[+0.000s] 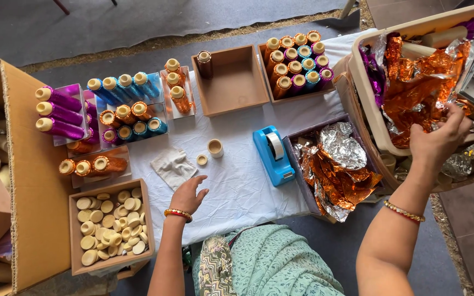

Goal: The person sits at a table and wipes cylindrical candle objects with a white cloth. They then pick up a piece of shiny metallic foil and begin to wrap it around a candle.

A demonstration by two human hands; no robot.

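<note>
Orange foil (pixel 419 82) lies crumpled in the beige tub, right of the blue tape dispenser (pixel 274 154). Right hand (pixel 440 140) fingers pinch its edge; best lift one sheet slowly so it won't tear. Left hand (pixel 186 194), fingers released, rests on the white worktop (pixel 237 186), left of dispenser. Counts: 1 dispenser, 2 small cardboard cores (pixel 210 151) left of it, 3 purple rolls (pixel 58 112) far left.

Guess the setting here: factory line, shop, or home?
Likely a small home or craft workshop: a white cloth spread on the floor, foil-wrapped tubes sorted in boxes, a blue tape dispenser.
</note>
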